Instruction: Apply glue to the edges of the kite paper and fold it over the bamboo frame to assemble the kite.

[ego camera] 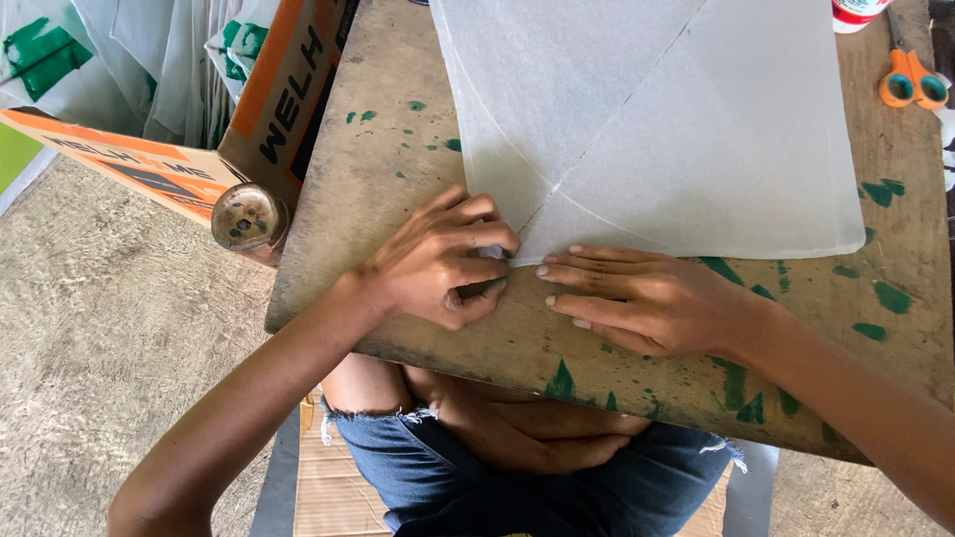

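Near the table's [418, 189] front edge, left hand [438, 261] pinched the thin paper's [657, 129] corner, right hand [637, 296] lay flat with fingers pressed together; tugging could tear it.

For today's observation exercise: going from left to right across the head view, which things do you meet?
Cardboard box → round metal tin → left hand → right hand → orange-handled scissors. The white paper sheet spans too much of the board to be placed.

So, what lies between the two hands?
Head view: the paper's bottom corner lies between the left hand and right hand, on the board.
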